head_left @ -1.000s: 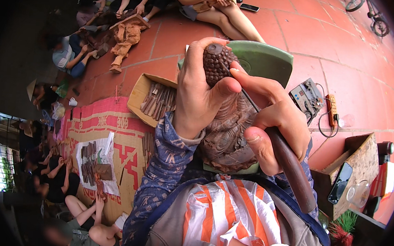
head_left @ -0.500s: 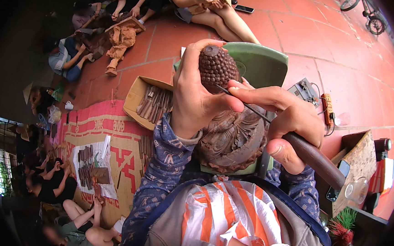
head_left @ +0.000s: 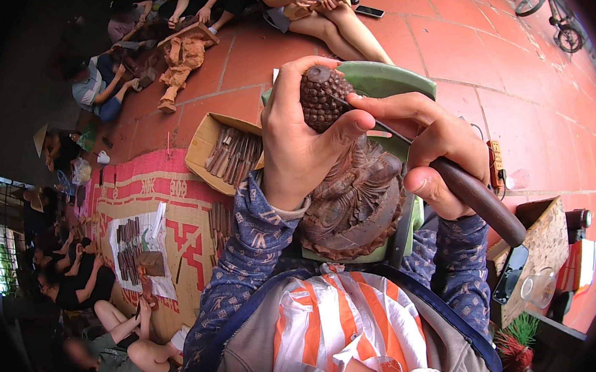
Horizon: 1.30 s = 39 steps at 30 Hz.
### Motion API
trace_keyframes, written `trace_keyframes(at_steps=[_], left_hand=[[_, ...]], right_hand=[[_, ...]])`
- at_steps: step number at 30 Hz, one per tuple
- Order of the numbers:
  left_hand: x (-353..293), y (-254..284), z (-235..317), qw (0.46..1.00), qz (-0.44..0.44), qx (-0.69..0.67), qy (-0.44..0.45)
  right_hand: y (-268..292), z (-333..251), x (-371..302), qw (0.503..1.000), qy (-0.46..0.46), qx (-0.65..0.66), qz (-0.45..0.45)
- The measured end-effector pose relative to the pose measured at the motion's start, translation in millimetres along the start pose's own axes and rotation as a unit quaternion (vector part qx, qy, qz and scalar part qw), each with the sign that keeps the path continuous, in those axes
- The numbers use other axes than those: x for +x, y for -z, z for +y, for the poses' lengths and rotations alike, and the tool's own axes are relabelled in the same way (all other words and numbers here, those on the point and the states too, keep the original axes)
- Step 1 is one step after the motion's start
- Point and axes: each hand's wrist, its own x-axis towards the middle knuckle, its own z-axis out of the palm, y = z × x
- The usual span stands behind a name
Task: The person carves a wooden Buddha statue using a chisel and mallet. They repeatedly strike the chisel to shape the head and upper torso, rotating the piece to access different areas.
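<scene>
A dark brown carved wooden statue (head_left: 355,211) stands upright before me, its rounded top covered in small knobs and its lower part cut with folds. My left hand (head_left: 289,133) is wrapped round the left side of its knobbed head, thumb stretched across toward the right. In my right hand (head_left: 446,148) is a carving chisel (head_left: 480,199) with a thick dark wooden handle and a thin metal shaft. The shaft runs up and left past my left thumb, and its tip end lies against the knobs on the right side. My right fingertips rest close to that end.
Behind the statue is a green plastic chair (head_left: 388,82). A cardboard box (head_left: 208,135) of chisels stands left, with more tools on a white sheet (head_left: 160,225) over a patterned mat. Right are a power strip (head_left: 495,162), sunglasses (head_left: 511,273) and a clear cup (head_left: 538,289). Other people sit working further off.
My right hand has shifted up and slightly left, its handle end rising with it. The chisel's tip end has gone from the knobbed head's lower edge to higher on its right side.
</scene>
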Motion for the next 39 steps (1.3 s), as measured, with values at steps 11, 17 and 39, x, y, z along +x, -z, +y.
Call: trace_keyframes(at_steps=[11,17,39], left_hand=[[0,-3,2,1.0,0.009,-0.016,0.002],[-2,-4,3,1.0,0.016,-0.02,0.012],[-4,3,-4,1.0,-0.004,0.006,0.0]], right_hand=[[2,-10,11,0.998,0.006,-0.068,-0.011],[-4,-18,15,0.995,-0.013,-0.1,-0.001],[-18,-5,0,0.99,-0.056,0.083,0.102]])
